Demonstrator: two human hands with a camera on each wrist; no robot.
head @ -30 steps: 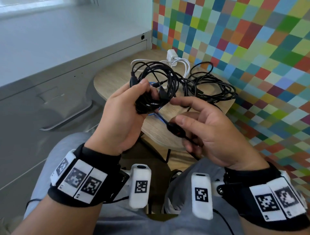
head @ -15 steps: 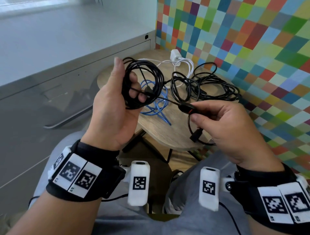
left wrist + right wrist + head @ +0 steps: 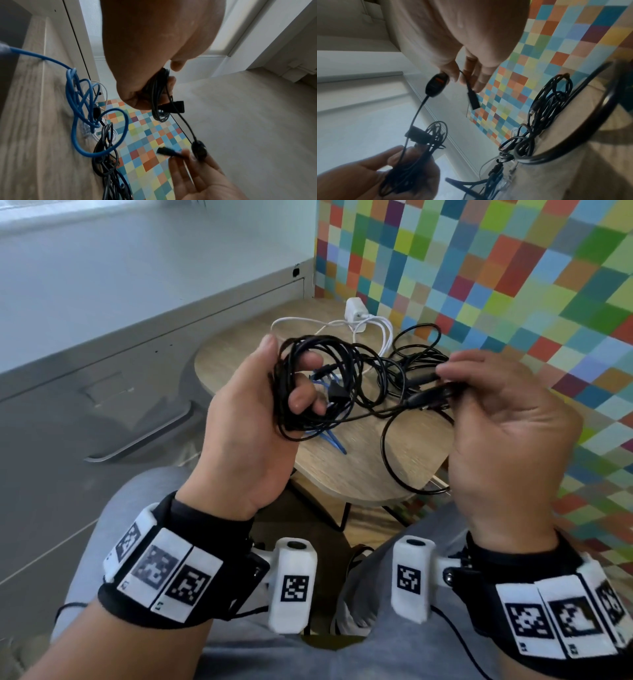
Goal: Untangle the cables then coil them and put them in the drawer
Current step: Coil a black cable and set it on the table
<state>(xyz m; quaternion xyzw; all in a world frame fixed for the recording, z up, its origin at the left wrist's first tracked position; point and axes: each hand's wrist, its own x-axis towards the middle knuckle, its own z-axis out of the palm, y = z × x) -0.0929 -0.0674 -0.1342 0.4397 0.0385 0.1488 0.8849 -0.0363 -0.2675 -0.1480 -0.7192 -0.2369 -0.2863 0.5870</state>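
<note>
The left hand (image 3: 246,419) grips a coiled bundle of thin black cable (image 3: 318,385); its free end runs right to the right hand (image 3: 507,419), which pinches the oval inline switch (image 3: 435,85). Beyond, black, blue (image 3: 329,436) and white cables (image 3: 376,326) lie tangled on the round wooden tabletop (image 3: 359,470).

Wood table (image 3: 356,470) w/ tangled cables (image 3: 416,361)

Both forearms reach forward over the lap, each wrist wearing a black band with white marker tiles. The left hand (image 3: 246,419) is raised with its thumb pointing up and its fingers curled round a black coil (image 3: 318,385). To the right, the right hand (image 3: 507,426), palm toward the body, pinches the cable's end (image 3: 431,395) between thumb and fingertips.
</note>
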